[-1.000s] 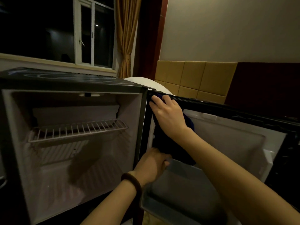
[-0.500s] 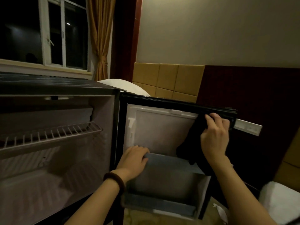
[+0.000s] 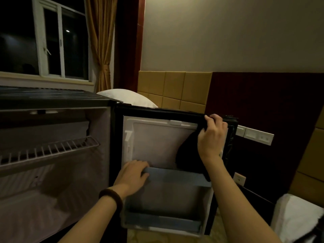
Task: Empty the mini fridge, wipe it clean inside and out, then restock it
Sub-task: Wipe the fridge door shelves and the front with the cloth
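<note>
Wiping step: I am bracing my left hand point(image 3: 131, 174), fingers curled over the door shelf point(image 3: 175, 176) rim, while my right hand point(image 3: 211, 137) is pinching the dark cloth point(image 3: 186, 151) against the open fridge door point(image 3: 157, 137)'s top far corner, so I judge the next stroke should be running down that side edge.

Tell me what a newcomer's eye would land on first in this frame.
First, the open fridge door at centre, where the right hand presses a dark cloth against its top right corner. Just below, the left hand grips the rim of the door shelf. To the left gapes the fridge interior, bare except for a wire rack.
</note>
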`<state>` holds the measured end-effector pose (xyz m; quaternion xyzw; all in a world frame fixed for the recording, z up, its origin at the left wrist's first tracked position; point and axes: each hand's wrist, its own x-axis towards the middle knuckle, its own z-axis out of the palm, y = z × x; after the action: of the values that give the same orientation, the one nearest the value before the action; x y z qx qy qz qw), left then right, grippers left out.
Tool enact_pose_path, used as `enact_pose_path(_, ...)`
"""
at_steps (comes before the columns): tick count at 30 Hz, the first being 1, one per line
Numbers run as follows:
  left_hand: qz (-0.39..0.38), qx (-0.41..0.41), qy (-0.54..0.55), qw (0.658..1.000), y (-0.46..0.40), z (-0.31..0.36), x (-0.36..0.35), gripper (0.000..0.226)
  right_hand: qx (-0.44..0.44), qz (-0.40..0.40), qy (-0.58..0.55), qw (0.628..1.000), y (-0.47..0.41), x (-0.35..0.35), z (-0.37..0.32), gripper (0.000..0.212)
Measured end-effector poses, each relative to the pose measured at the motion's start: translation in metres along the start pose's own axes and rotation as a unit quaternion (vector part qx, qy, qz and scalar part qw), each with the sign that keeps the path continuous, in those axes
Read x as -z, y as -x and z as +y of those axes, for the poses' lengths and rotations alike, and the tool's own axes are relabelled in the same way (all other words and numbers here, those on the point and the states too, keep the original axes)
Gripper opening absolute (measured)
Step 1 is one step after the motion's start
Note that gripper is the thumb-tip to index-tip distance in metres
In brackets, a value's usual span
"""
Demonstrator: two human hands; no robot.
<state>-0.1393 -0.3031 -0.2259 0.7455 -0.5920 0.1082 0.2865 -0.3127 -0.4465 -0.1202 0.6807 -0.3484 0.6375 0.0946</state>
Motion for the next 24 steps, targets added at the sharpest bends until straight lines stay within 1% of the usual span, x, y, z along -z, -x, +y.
enact_pose_path(1,-0.003,0.003,-0.002,1.000,-0.001,0.000,0.000,0.016,-0.003,-0.010,-0.012,1.000,0.002,-0.004,-0.010,0.037)
enact_pose_path(4,-0.019,0.004,0.001,1.000,-0.001,-0.003,0.003,0.026,0.064,-0.055,-0.059,0.995,0.012,-0.019,-0.051,0.036)
enact_pose_path(6,-0.024,-0.005,0.017,1.000,0.001,-0.004,0.005,0.029,0.080,-0.068,-0.068,0.992,0.013,-0.022,-0.064,0.034)
enact_pose_path(8,-0.018,-0.009,0.024,1.000,0.003,-0.003,0.008,0.028,0.103,-0.072,-0.067,0.990,0.011,-0.019,-0.061,0.036)
enact_pose_path(11,-0.011,-0.012,0.021,1.000,0.006,-0.003,0.009,0.022,0.161,-0.065,-0.073,0.982,0.013,-0.011,-0.049,0.037)
enact_pose_path(13,-0.006,-0.021,0.015,1.000,0.008,-0.005,0.010,0.019,0.198,-0.063,-0.077,0.975,0.013,-0.008,-0.049,0.032)
enact_pose_path(15,0.004,-0.029,0.020,0.999,0.009,-0.007,0.011,0.018,0.232,-0.066,-0.061,0.968,0.007,-0.006,-0.056,0.023)
enact_pose_path(17,0.004,-0.026,0.027,0.999,0.009,-0.005,0.012,0.017,0.309,-0.081,-0.025,0.947,0.000,-0.007,-0.065,0.014)
enact_pose_path(19,-0.013,-0.013,0.022,1.000,0.008,-0.001,0.012,0.021,0.409,-0.110,0.043,0.905,-0.003,-0.009,-0.074,0.011)
enact_pose_path(20,-0.026,-0.005,0.018,1.000,0.007,0.001,0.012,0.023,0.435,-0.125,0.072,0.889,-0.004,-0.010,-0.075,0.011)
enact_pose_path(21,-0.038,0.002,0.015,0.999,0.006,0.003,0.013,0.026,0.438,-0.132,0.083,0.885,-0.004,-0.011,-0.074,0.011)
enact_pose_path(22,-0.048,0.007,0.014,0.999,0.005,0.004,0.014,0.027,0.419,-0.130,0.077,0.895,-0.005,-0.011,-0.071,0.011)
enact_pose_path(24,-0.054,0.011,0.019,0.998,0.003,0.004,0.014,0.029,0.334,-0.127,0.034,0.934,-0.005,-0.007,-0.061,0.013)
